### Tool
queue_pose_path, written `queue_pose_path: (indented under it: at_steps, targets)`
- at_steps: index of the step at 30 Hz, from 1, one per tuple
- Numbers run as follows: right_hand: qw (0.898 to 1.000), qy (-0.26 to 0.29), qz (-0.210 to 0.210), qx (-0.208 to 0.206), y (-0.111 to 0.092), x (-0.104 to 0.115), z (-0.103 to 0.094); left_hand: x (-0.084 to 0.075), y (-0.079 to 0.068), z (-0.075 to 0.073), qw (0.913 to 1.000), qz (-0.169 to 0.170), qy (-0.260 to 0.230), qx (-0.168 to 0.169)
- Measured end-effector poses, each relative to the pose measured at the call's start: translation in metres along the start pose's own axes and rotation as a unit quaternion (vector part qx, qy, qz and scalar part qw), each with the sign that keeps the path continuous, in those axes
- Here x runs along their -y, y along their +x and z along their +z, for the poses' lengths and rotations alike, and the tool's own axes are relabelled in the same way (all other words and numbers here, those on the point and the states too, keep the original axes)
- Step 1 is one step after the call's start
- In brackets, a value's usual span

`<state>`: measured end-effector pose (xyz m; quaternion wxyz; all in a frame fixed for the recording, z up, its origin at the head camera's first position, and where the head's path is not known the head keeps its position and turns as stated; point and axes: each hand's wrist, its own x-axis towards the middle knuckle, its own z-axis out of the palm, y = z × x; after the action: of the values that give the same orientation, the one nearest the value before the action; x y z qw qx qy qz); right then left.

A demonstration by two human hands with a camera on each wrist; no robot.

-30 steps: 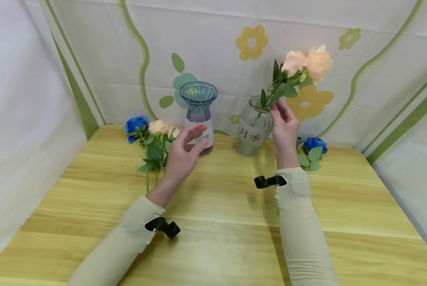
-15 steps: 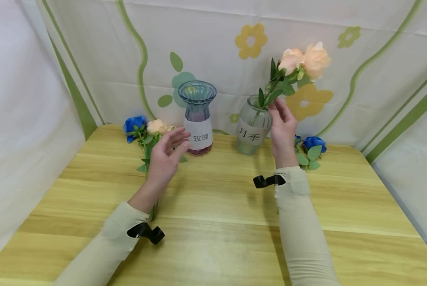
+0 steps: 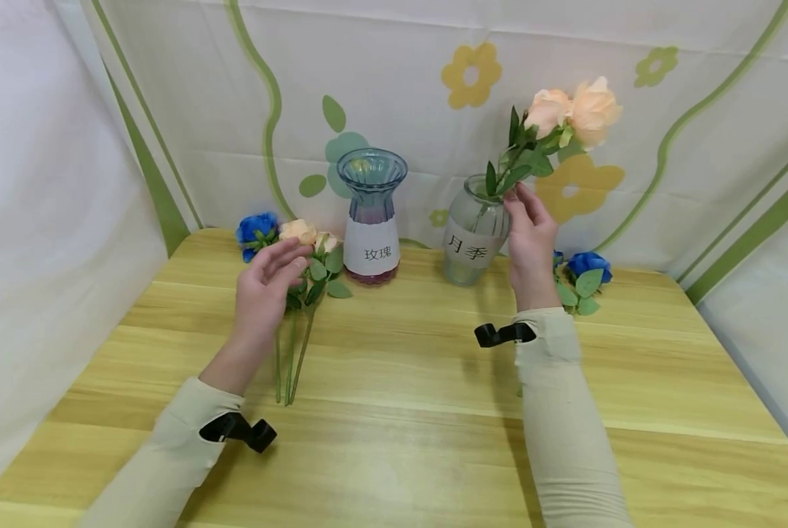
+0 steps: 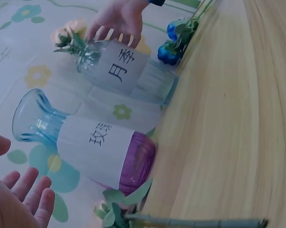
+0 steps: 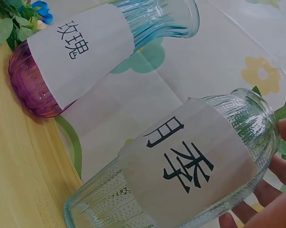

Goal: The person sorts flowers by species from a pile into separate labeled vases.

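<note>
My right hand (image 3: 532, 231) holds a clear glass vase (image 3: 468, 275) by its neck, thumb at the rim and fingers curved along the far side. Two peach roses (image 3: 591, 114) stand in that vase, their stems leaning right over its rim. My left hand (image 3: 262, 290) hovers with relaxed fingers at the left, nothing in its grasp. Below and beside it lie peach roses (image 3: 297, 232) and a blue rose (image 3: 256, 229) with long green stems on the table. A blue-and-purple glass vase (image 3: 372, 172) with a white paper label stands between the hands.
Blue roses (image 3: 590, 268) lie behind the right wrist, partly hidden. A printed white cloth (image 3: 426, 132) hangs right behind the wooden table (image 3: 394, 440). Both vases carry dark printed characters on their paper labels.
My left hand has moved left, away from the blue-and-purple vase, uncovering its label and then the stems on the table. My right hand and its vase stay almost still.
</note>
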<state>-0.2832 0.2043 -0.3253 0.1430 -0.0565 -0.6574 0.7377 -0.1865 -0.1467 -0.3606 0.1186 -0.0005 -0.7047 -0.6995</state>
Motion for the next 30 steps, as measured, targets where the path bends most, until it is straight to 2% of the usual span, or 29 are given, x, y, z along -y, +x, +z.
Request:
queue_pose_path:
  at_steps: [7, 12, 15, 20, 25, 30]
  targets:
    - [1.0, 0.0, 0.004, -0.007, 0.0, 0.001, 0.0, -0.001, 0.003, -0.017, 0.999, -0.009, -0.037, -0.023]
    - [1.0, 0.0, 0.003, -0.008, 0.0, 0.002, 0.001, 0.0, 0.004, -0.024, 0.9966, -0.037, -0.069, -0.024]
    - [1.0, -0.003, 0.006, -0.012, 0.0, 0.002, 0.002, 0.003, 0.005, -0.025, 0.9957, -0.06, -0.069, -0.014]
    - [1.0, -0.005, 0.011, -0.014, 0.001, 0.003, 0.002, 0.012, 0.007, -0.025, 0.9944, -0.105, -0.01, 0.01]
    - [1.0, -0.003, 0.011, -0.013, 0.001, 0.005, -0.001, 0.026, 0.009, -0.019, 0.9858, -0.162, 0.031, 0.033]
    - [1.0, -0.008, 0.019, -0.015, 0.0, 0.004, 0.0, 0.04, 0.01, -0.02, 0.9795, -0.184, 0.072, 0.04]
